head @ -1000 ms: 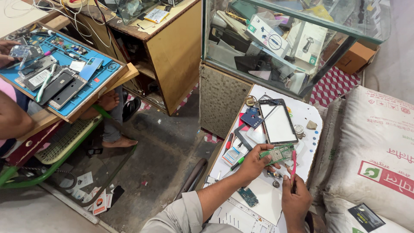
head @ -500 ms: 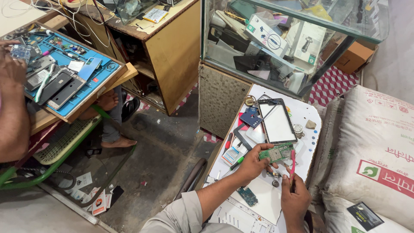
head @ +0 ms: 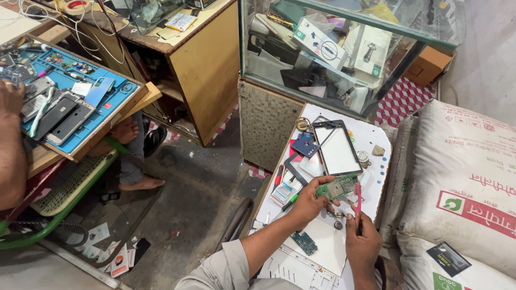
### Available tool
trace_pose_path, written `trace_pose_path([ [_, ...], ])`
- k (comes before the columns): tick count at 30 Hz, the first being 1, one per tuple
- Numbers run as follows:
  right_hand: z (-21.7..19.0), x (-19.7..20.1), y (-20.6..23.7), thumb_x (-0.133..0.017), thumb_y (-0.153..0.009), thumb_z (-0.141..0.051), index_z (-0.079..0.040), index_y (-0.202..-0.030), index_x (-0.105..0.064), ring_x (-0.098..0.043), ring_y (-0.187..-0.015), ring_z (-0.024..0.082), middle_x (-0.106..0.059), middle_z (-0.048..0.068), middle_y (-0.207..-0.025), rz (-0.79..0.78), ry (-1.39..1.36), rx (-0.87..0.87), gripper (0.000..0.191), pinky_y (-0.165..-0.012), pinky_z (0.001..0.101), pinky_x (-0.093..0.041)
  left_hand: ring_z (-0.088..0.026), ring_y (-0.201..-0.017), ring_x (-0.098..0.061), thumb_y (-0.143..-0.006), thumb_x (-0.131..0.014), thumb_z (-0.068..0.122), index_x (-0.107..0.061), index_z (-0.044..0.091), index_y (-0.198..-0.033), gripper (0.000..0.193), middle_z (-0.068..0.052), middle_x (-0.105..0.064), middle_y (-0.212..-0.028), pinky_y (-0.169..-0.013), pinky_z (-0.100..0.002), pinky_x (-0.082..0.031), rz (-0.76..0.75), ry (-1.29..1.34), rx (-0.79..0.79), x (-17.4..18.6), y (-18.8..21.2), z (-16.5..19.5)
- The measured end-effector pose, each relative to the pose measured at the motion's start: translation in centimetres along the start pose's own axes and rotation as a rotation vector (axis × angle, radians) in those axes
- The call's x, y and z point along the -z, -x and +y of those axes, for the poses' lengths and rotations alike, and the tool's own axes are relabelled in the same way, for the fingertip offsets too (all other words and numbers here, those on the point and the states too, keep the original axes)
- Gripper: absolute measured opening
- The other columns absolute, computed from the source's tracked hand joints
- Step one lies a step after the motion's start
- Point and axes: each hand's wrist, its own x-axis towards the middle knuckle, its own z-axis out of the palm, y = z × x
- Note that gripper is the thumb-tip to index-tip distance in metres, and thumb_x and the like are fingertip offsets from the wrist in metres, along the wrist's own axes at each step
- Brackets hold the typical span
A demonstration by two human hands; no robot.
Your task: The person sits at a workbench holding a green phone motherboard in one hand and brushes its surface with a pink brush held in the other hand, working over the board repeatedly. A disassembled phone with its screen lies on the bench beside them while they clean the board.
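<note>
A glass display case (head: 344, 48) crammed with boxes and small parts fills the top of the view, a wooden cabinet (head: 207, 64) standing to its left, and large white sacks (head: 462, 182) are stacked at the right edge. At far left another person sits behind a blue work mat (head: 75, 102) covered with phones and parts, one arm (head: 13, 145) hanging beside it and a bare foot on the concrete floor below. In front of the case lies a white work board (head: 376, 139), and on it rests a phone frame with a pale screen panel (head: 337, 147), a dark blue square part (head: 305, 144) just beside that frame. Lower on the board the left hand (head: 306, 201) pinches a green circuit board (head: 337, 187) by its left edge, holding it just above the white surface. The right hand (head: 363, 241) is closed around a pink-handled tool (head: 357, 198), whose tip meets the circuit board's right end. A second small circuit board (head: 305, 243) lies near the left forearm, and a green-handled screwdriver (head: 287, 203) sits just beside the left hand
</note>
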Motion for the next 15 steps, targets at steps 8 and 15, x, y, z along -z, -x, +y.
trace_pose_path([
  [8,-0.1,-0.1,0.5,-0.069,-0.098,-0.006,-0.001,-0.123,-0.070,-0.052,-0.065,0.004,-0.059,-0.001,-0.080,0.053,-0.130,-0.009,0.026,-0.058,0.0227,-0.042,-0.012,-0.104,-0.067,-0.095,-0.043,-0.014,-0.049,0.012,-0.151,0.062,-0.007,-0.063,-0.132,-0.084,-0.026,-0.056,-0.117,-0.090,-0.005,0.0,0.5,-0.1],
  [15,-3.6,-0.2,-0.3,-0.072,-0.097,-0.007,-0.001,-0.113,-0.070,-0.053,-0.064,0.009,-0.058,0.004,-0.080,0.052,-0.071,0.113,0.018,-0.057,0.0266,-0.042,-0.011,-0.098,-0.064,-0.109,-0.049,0.018,-0.053,0.007,-0.151,0.043,-0.009,-0.070,-0.118,-0.083,-0.024,-0.054,-0.203,0.046,-0.033,1.0,0.7,-1.2],
])
